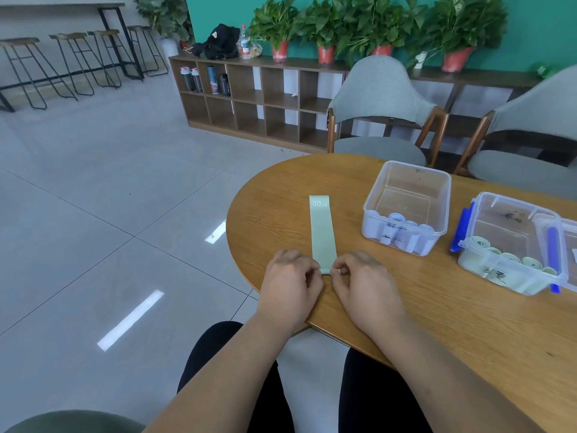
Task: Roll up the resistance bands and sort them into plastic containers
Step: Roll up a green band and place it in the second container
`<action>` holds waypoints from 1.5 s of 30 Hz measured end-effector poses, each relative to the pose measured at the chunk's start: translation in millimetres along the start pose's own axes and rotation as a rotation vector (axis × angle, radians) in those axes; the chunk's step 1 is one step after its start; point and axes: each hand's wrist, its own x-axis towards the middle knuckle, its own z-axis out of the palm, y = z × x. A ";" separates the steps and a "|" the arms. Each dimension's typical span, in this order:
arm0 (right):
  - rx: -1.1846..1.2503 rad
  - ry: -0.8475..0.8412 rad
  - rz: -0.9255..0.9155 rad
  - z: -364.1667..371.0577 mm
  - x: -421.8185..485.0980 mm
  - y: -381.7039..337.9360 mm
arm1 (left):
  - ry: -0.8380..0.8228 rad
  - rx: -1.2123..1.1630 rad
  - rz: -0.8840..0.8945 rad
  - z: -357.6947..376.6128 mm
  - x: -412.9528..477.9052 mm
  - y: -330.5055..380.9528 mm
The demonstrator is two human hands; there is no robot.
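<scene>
The tabletop (pixel 437 323) was warm brown wood with a rounded left end, standing on a floor (pixel 93 198) of large grey tiles. Behind it ran a teal wall (pixel 530 23) above a low wooden shelf unit (pixel 265 98) with open compartments.

Four potted plants (pixel 326 42) in red pots stood on top of the shelf, with a black bag (pixel 220 42) and one bottle (pixel 245 42) at its left end. Four more bottles (pixel 206 79) sat in the upper left compartments. Four bar stools (pixel 68 57) lined the far left, and two grey chairs (pixel 381 98) faced the far side of the table.

One pale green resistance band (pixel 323 232) lay flat on the tabletop, running from near to far, with "30 LB" printed at its far end. The left hand (pixel 292 282) and the right hand (pixel 365 282) met at its near end, fingers curled and pinching that edge from either side.

To the right stood two clear plastic containers. The left container (pixel 406 182) held several white rolls (pixel 402 232) at its near end. The right container (pixel 515 210), with blue clips, held several green rolls (pixel 515 260). Part of a third container (pixel 569 226) showed at the right edge.
</scene>
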 end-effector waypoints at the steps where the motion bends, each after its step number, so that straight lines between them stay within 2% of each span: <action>1: 0.004 -0.011 0.006 -0.5 0.7 0.1 | -0.003 0.003 0.002 -0.1 0.9 -0.3; 9: 0.034 -0.047 0.008 -3.1 12.3 1.5 | 0.006 0.013 -0.018 2.5 5.0 -3.1; 19: -0.043 -0.089 0.039 3.7 21.9 1.7 | 0.006 0.019 -0.004 3.9 7.2 -6.0; 24: 0.095 -0.044 0.082 3.1 26.8 5.9 | 0.018 0.041 0.014 2.7 11.6 -5.0; 34: -0.014 0.033 0.007 7.8 13.9 6.8 | 0.057 -0.069 -0.066 3.9 9.1 -6.4; 41: -0.075 0.078 -0.029 15.5 12.3 10.7 | 0.046 -0.020 -0.042 6.5 9.1 -9.5; 45: -0.015 0.063 -0.029 13.4 13.8 11.7 | 0.043 -0.021 -0.063 5.7 9.7 -8.6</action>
